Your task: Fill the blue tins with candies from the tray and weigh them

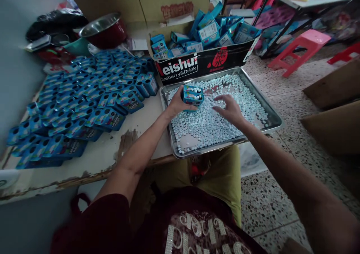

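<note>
My left hand point(177, 103) is closed around small blue candy boxes point(192, 96), seemingly two side by side, above the tray's left part. White candies show in their open tops. To the right of them, my right hand point(229, 108) hovers just over the candies with thumb and fingers apart, and I see nothing between them. Pale, rounded candies point(208, 123) cover much of the metal tray point(277, 121) below both hands.
Rows of blue boxes with dark round openings point(84, 100) fill the worn table's left side. Behind the tray stands a carton point(205, 63) heaped with blue packets point(208, 31). A red bowl point(105, 31) is at the back. On the right floor are a pink stool point(306, 46) and cardboard boxes point(334, 126).
</note>
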Motion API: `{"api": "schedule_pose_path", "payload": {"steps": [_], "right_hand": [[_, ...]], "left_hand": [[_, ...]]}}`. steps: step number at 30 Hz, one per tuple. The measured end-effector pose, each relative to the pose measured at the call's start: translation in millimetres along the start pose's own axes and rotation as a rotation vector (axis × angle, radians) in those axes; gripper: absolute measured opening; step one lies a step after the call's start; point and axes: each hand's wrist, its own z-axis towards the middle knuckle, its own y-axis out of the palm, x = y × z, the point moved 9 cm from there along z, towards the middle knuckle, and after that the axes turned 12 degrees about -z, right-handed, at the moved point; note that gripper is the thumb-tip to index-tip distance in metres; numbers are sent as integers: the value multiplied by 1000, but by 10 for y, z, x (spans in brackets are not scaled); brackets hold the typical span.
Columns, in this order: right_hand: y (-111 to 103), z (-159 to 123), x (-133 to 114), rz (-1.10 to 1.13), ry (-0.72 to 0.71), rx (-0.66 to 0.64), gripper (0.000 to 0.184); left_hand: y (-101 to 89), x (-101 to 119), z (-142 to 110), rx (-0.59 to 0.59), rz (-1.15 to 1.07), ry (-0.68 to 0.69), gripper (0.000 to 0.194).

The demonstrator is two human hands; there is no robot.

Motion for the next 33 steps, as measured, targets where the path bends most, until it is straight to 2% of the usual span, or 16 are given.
{"api": "schedule_pose_path", "payload": {"steps": [1,3,5,6,8,12,15,17,19,21,23,25,29,33], "right_hand": [[106,-106,-55,-114,-45,-76,61],[357,-191,-164,-260,-118,-225,84],[601,-87,-235,-344,-163,-325,110],[702,25,-248,-370,-173,-344,117],[863,293,-259,-403,-200,-335,114],[1000,635,-228,-428,-187,-242,85],[944,616,-118,-366,-9,-198,63],[868,534,16,-175,200,-182,50],[822,432,156,205,444,-164,40],[789,381,166,670,597,-130,37],[658,430,39,1031,600,-61,38],[442,512,-134,1216,527,35,43],[120,612,-436,1266,422,208,56],[84,652,-584,1224,390,249,58]], "left_hand": [[-55,16,-4,10,12,18,108],[-153,30,-21,19,23,34,115],[-213,38,-51,-9,48,37,120],[-241,46,-72,-25,62,39,121],[-313,77,-120,-32,87,50,122],[-409,127,-219,-64,147,50,120],[-393,143,-263,-117,160,53,113],[-361,140,-267,-137,183,66,110],[-333,118,-256,-124,234,68,109],[-313,94,-247,-77,287,51,110],[-262,87,-254,-47,329,24,111],[-166,104,-273,-59,357,-6,110],[31,179,-315,-97,364,-54,98],[130,240,-352,-102,360,-72,92]]}}
